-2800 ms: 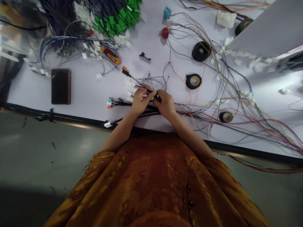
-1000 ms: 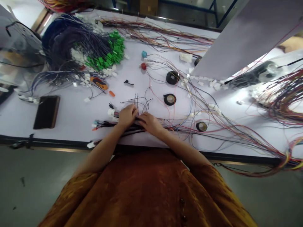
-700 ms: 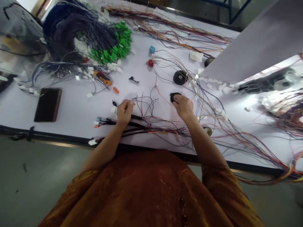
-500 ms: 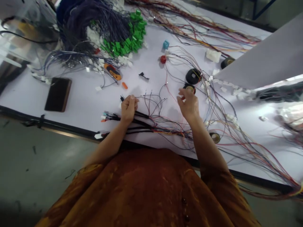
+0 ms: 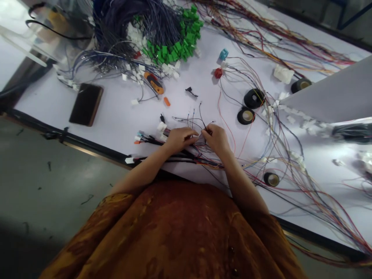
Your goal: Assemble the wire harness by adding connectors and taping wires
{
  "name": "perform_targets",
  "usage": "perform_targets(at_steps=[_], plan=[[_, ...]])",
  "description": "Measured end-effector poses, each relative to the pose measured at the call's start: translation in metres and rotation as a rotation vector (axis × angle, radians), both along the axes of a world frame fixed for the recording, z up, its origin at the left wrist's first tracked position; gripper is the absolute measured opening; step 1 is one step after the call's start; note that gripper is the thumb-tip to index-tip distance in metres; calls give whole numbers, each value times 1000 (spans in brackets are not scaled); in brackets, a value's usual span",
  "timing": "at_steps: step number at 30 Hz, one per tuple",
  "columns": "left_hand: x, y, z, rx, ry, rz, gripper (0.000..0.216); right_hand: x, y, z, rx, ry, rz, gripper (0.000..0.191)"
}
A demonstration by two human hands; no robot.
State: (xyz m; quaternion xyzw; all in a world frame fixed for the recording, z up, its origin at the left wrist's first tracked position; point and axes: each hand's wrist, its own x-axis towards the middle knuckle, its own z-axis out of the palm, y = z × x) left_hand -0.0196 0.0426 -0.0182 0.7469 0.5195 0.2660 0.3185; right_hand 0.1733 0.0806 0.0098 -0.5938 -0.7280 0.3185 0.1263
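My left hand (image 5: 179, 138) is closed on a bundle of thin wires (image 5: 188, 155) near the front edge of the white table (image 5: 116, 116). My right hand (image 5: 216, 138) sits right beside it, fingers pinched on loose thin wires (image 5: 200, 116) that fan out just beyond both hands. Small white connectors (image 5: 161, 127) and coloured wire ends (image 5: 138, 137) lie just left of my left hand. A black tape roll (image 5: 245, 115) lies a little beyond and to the right of my right hand.
A dark phone (image 5: 86, 104) lies at the left. Green connectors (image 5: 177, 40) and dark wire coils fill the back left. An orange cutter (image 5: 154, 83), red (image 5: 217, 73) and blue (image 5: 223, 54) connectors, more tape rolls (image 5: 254, 98) (image 5: 271, 179) and long coloured wires (image 5: 305, 174) spread rightwards. A grey board (image 5: 331, 95) overhangs right.
My right hand reached out to the tape roll beyond it, then came back beside my left hand onto the wires. My left hand stayed on the bundle.
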Motion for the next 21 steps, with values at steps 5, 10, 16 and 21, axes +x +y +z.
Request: perform_targets(at_steps=[5,10,16,21], plan=[[6,-3,11,-14,431,-171,35,5,-11,-12,-18,267,-184,20],[13,-4,16,-42,527,-115,40,9,-24,-19,-127,570,-426,19],[15,-3,15,-89,541,-59,45,8,-33,-23,-39,686,-480,18],[13,-4,16,-96,539,-44,44,5,-32,-23,-59,703,-485,19]])
